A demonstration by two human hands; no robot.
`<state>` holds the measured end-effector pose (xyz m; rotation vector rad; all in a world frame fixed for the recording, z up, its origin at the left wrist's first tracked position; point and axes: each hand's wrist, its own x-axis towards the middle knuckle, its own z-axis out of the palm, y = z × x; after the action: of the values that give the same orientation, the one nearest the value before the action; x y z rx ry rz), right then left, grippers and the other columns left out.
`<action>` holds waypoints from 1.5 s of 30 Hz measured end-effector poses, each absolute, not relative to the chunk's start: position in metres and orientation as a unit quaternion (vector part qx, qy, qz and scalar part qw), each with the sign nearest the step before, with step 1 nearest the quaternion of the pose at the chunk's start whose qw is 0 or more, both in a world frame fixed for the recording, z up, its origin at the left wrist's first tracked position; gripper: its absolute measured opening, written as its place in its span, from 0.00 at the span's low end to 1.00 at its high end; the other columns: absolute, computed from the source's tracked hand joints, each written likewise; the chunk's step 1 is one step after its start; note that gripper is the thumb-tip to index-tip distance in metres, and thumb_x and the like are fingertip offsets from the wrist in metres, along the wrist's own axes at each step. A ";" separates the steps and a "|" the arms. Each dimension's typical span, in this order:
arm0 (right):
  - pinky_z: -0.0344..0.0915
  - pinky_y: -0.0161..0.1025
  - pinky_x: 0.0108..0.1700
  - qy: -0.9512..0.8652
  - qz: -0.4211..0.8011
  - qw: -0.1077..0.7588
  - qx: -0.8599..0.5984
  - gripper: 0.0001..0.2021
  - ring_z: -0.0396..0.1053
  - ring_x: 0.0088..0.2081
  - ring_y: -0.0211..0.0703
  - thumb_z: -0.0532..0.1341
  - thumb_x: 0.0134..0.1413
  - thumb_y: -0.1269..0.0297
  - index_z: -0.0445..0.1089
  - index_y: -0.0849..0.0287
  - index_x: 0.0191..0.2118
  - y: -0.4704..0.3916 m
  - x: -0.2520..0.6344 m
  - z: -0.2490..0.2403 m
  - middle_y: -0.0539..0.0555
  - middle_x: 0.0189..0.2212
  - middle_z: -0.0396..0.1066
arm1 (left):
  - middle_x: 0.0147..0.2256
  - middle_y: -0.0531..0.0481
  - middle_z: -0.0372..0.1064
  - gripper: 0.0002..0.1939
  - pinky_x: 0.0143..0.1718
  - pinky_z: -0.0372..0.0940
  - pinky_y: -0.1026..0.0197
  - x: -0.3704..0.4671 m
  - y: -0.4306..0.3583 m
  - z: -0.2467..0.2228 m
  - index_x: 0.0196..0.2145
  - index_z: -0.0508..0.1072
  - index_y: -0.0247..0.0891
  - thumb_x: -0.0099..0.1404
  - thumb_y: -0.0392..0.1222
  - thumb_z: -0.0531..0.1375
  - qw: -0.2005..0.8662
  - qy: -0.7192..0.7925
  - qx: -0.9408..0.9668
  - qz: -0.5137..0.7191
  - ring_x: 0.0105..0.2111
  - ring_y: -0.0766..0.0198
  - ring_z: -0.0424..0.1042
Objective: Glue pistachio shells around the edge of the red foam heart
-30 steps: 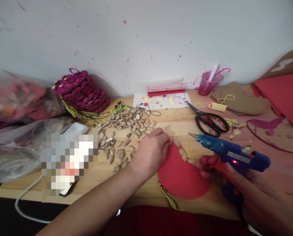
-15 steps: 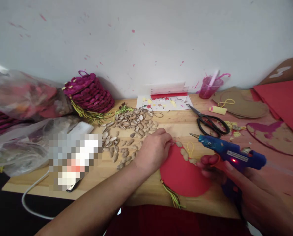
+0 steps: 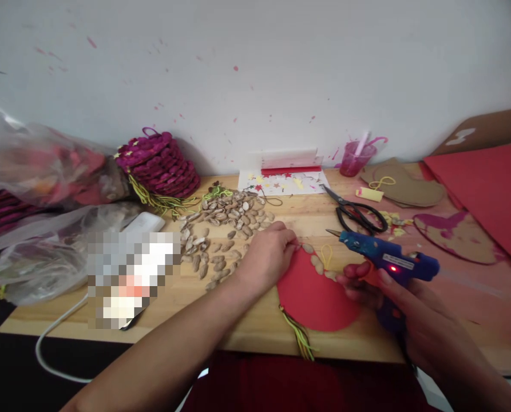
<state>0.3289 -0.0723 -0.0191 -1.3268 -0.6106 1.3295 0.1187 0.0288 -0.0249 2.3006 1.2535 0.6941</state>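
Note:
A red heart-shaped card lies flat on the table, with several peanut shells along its top edge. A yellow loop rises from its notch, and yellow, green and dark cords hang off its lower left. At the card's upper left edge, my left hand has its fingertips pinched together; whatever is under them is hidden. My right hand is wrapped around a blue glue gun with a lit red light. The gun's nozzle points left, above the card, and a few right-hand fingers are near the card's right side.
Loose peanut shells are heaped left of the card. Black-handled scissors lie behind the glue gun. Further back are a pink cup and a star-covered white sheet. At left stand a purple woven-looking piece and plastic bags.
The whole view has shifted slightly, so things at the right appear further left. Both hands keep nearly the same pose at the card and on the glue gun.

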 end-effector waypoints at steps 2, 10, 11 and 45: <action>0.78 0.32 0.36 -0.256 0.566 0.552 -0.556 0.12 0.79 0.34 0.46 0.75 0.45 0.53 0.81 0.56 0.32 -0.073 0.329 -0.020 0.55 0.33 0.80 | 0.33 0.47 0.72 0.08 0.39 0.67 0.58 0.119 0.030 -0.025 0.30 0.78 0.37 0.65 0.31 0.60 0.214 0.453 0.828 0.251 0.34 0.60 0.72; 0.77 0.35 0.36 -0.257 0.581 0.580 -0.509 0.11 0.80 0.37 0.47 0.73 0.49 0.54 0.79 0.57 0.33 -0.074 0.326 -0.015 0.54 0.33 0.79 | 0.33 0.47 0.73 0.08 0.40 0.67 0.59 0.118 0.032 -0.021 0.31 0.79 0.36 0.65 0.31 0.61 0.190 0.447 0.842 0.236 0.35 0.61 0.72; 0.76 0.35 0.36 -0.258 0.580 0.589 -0.501 0.12 0.80 0.37 0.47 0.73 0.50 0.54 0.79 0.57 0.33 -0.074 0.326 -0.014 0.53 0.33 0.79 | 0.33 0.47 0.73 0.08 0.40 0.67 0.59 0.118 0.032 -0.020 0.31 0.79 0.36 0.65 0.31 0.61 0.184 0.446 0.844 0.235 0.35 0.60 0.72; 0.79 0.33 0.36 -0.235 0.555 0.608 -0.518 0.18 0.80 0.38 0.48 0.77 0.36 0.49 0.78 0.55 0.31 -0.091 0.341 -0.021 0.51 0.32 0.79 | 0.38 0.49 0.75 0.14 0.31 0.66 0.64 -0.004 -0.031 0.005 0.50 0.78 0.41 0.68 0.43 0.60 0.133 0.561 0.729 0.368 0.32 0.65 0.71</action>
<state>0.3407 -0.0911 -0.0209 -1.1963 -0.5434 1.2815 -0.0038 -0.0313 0.0047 2.1152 1.6277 1.0671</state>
